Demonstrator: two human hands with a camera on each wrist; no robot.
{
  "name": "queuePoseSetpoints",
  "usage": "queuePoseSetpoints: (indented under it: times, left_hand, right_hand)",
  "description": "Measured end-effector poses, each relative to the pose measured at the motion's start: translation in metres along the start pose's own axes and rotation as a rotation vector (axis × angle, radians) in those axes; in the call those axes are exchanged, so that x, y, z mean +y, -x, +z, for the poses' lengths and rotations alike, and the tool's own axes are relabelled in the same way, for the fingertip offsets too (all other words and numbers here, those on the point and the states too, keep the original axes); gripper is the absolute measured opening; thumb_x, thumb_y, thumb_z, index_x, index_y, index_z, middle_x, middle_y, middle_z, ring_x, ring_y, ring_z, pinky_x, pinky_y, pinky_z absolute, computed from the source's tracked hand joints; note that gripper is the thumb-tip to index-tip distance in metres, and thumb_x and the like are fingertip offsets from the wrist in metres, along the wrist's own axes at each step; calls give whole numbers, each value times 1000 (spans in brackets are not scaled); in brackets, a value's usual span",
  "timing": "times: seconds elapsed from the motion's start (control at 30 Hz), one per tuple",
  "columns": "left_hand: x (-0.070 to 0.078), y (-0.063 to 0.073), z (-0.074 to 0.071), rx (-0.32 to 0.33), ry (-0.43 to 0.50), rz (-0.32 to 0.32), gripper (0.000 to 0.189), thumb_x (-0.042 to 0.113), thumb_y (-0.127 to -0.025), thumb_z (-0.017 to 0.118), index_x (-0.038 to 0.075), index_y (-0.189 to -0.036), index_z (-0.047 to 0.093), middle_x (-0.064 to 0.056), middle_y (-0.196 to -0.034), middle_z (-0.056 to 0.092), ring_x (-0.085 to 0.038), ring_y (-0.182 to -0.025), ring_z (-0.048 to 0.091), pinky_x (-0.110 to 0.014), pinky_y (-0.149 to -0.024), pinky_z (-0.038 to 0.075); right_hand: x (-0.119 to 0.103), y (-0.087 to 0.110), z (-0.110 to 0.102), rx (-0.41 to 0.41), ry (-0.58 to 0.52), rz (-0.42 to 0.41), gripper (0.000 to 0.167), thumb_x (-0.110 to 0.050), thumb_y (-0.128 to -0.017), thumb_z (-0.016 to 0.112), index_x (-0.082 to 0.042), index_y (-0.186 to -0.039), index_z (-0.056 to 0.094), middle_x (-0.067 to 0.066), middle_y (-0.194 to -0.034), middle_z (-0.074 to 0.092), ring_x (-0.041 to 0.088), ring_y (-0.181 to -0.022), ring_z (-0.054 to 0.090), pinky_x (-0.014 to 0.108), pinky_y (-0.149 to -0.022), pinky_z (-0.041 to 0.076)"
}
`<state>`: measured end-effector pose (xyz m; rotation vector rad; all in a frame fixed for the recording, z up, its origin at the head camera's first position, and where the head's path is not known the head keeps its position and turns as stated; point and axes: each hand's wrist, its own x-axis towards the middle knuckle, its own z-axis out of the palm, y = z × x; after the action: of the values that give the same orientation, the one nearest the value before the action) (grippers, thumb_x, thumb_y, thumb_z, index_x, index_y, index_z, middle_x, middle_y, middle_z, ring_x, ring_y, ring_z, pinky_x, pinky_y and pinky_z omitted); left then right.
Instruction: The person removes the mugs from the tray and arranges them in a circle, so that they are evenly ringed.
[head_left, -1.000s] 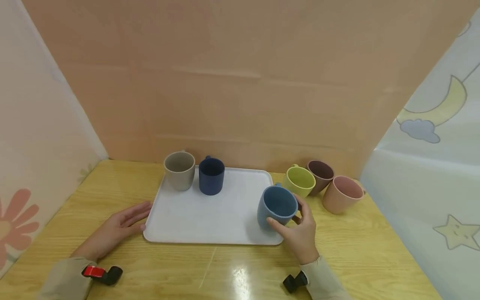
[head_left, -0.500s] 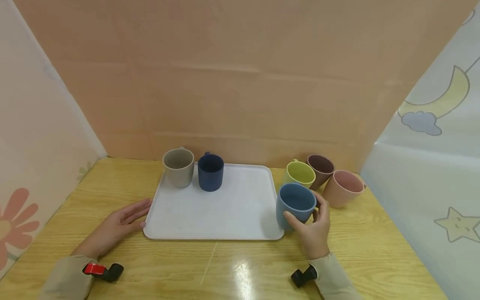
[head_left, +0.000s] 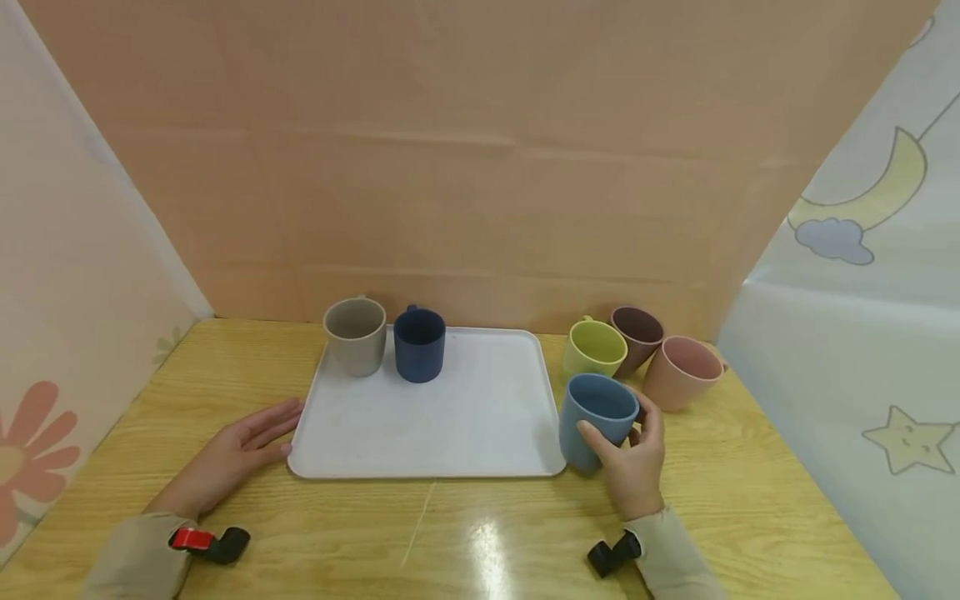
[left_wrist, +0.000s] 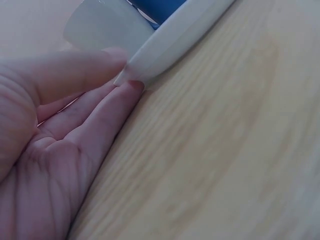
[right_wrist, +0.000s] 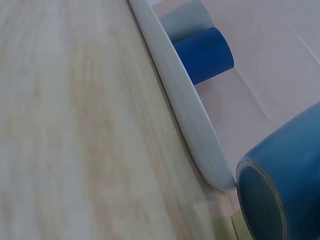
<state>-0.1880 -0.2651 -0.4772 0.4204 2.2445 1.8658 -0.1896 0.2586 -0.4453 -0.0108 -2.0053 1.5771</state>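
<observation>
From where I stand, everything sorts itself around a flat, white, rectangular tray with a low raised rim, lying on a yellowish wood-grained table. Just past the tray's right edge, by its near corner, is a plain, light-blue, rounded mug, and the person's right hand has hold of it: the thumb lies across the near side and the fingers curl round the right side, parted only by the mug's width. Its underside shows from the right wrist, so it sits tipped or lifted on that side; whether any of the base meets the wood I can't tell.

The left hand lies at the tray's left edge, fingers nearly straight, thumb and fingertips touching the rim without curling round anything.

On the tray, at its far left corner, stands a wide grey-beige mug, and just to its right a smaller navy-blue mug. Off the tray's far right corner three more cluster close together: a yellow-green mug nearest the tray, a dark plum mug behind it, and a dusty-pink mug farthest right. Beyond the tray rises a creased tan sheet.
</observation>
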Motion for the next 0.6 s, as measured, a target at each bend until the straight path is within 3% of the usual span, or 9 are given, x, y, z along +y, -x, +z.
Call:
queuePoseSetpoints:
  times: [0.3, 0.6]
  left_hand:
    - [-3, -2, 2, -5, -13, -23, 66, 10, -103, 60, -6, -157, 25, -19, -157, 40, 10, -126, 49, -12, -96, 46]
    - [1, 1, -2, -15, -5, 6, 65, 6, -103, 58, -7, -157, 23, -1, -155, 45, 9, -127, 49, -13, -96, 47]
  right_hand:
    - [9, -2, -9, 81, 52, 160, 78, -11, -79, 89, -7, -144, 46, -7, -129, 44, 12, -111, 44, 26, -89, 39]
    - [15, -6, -9, 101, -9, 140, 78, -5, -80, 86, -6, -146, 43, -7, -132, 43, 13, -113, 43, 23, -87, 40]
